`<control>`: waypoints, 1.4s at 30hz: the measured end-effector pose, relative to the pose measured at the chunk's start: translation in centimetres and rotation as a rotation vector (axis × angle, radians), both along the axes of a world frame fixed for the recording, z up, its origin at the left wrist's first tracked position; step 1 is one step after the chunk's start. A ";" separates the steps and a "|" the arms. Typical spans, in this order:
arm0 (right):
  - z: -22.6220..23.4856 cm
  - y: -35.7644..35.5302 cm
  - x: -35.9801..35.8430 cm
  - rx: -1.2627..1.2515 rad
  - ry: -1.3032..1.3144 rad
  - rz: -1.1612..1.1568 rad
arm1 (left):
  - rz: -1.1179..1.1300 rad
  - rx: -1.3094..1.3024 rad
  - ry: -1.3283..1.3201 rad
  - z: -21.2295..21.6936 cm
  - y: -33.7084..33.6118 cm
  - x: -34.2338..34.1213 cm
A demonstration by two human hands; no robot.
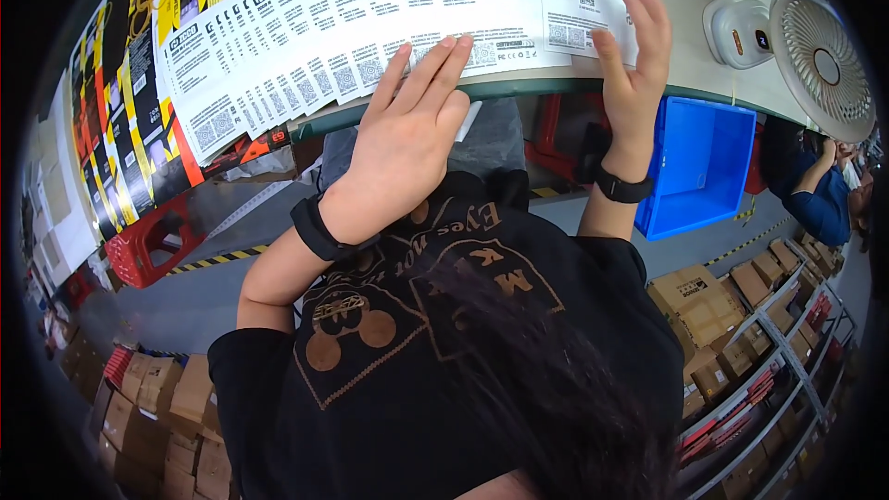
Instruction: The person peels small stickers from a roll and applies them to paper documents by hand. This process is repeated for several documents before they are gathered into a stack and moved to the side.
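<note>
A long fanned row of white printed sheets [463, 0] with small square codes overlaps along the table's near edge. My left hand [403, 134] lies over the lower edge of the row, fingers stretched out on the paper. A small white strip [469, 120] shows beside its thumb; whether the hand touches it I cannot tell. At the right end of the row, my right hand [637, 60] is raised with thumb and fingers apart. It is by the edge of the rightmost sheet [588, 0]; contact is unclear. Both wrists wear black bands.
Yellow, black and red printed packaging [139, 120] covers the table's left end. A white round fan [822, 60] and a small white device [738, 32] stand at the right. A blue bin [699, 171] sits below the table edge, near a red stool [153, 245]. Another person [820, 185] is at far right.
</note>
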State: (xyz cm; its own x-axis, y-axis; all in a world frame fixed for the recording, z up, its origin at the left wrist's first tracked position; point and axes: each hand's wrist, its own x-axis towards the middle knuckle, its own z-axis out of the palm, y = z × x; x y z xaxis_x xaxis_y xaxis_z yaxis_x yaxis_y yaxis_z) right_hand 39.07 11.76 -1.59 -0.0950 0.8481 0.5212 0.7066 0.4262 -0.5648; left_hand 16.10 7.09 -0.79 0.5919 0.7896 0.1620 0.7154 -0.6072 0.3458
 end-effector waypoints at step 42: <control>-1.6 0.0 -7.7 -0.246 -0.035 -0.416 | -0.018 -0.001 0.016 -0.7 0.0 -0.3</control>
